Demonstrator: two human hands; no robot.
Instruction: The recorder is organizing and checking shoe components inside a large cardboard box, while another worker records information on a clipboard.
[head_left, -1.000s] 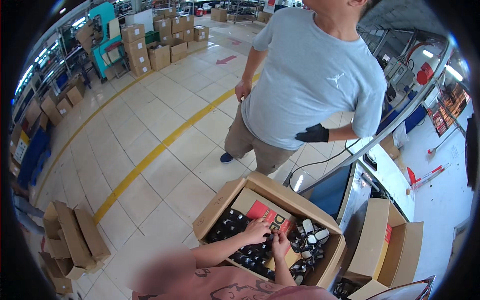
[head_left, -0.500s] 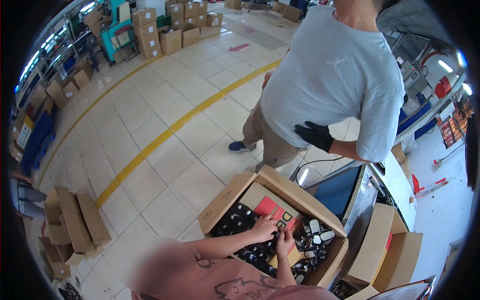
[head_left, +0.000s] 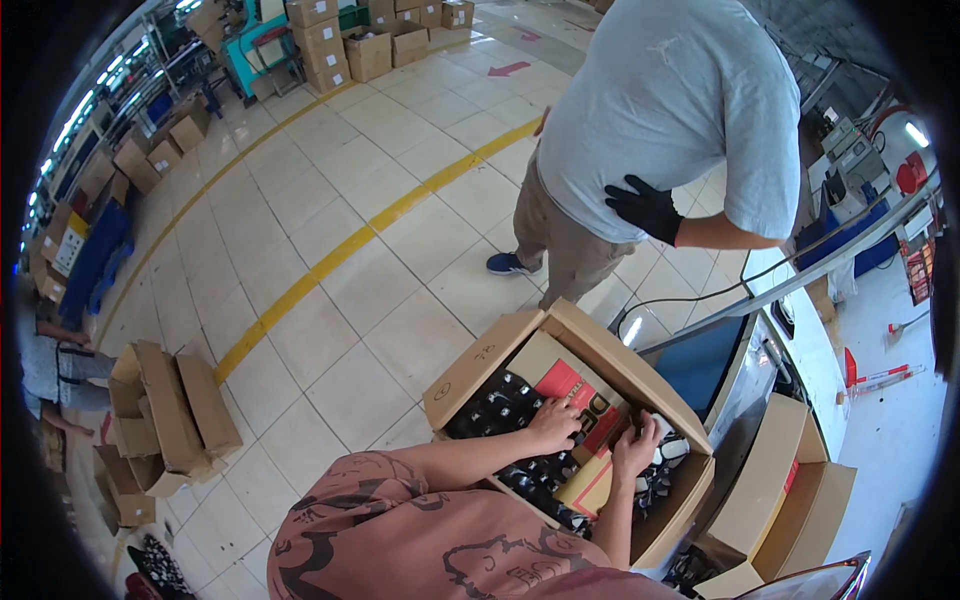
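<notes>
Lower ctr., an open cardboard box [head_left: 478, 372] is seen. Inside, at L, black parts [head_left: 492, 405] are packed in rows: prob. light, stiff, a bit slippery; best gripped by the edges. Next, L hand [head_left: 552, 428] is placed over a red-and-tan cardboard sheet [head_left: 562, 380]; whether anything is grasped can't be told. R hand [head_left: 637, 450] is placed by a pale-faced part [head_left: 662, 426], grip unclear. Far R, black-and-white parts [head_left: 655, 482] are heaped loose, faces prob. scratchable.

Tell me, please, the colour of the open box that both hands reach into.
The open box is light brown; it shows in the head view.
</notes>
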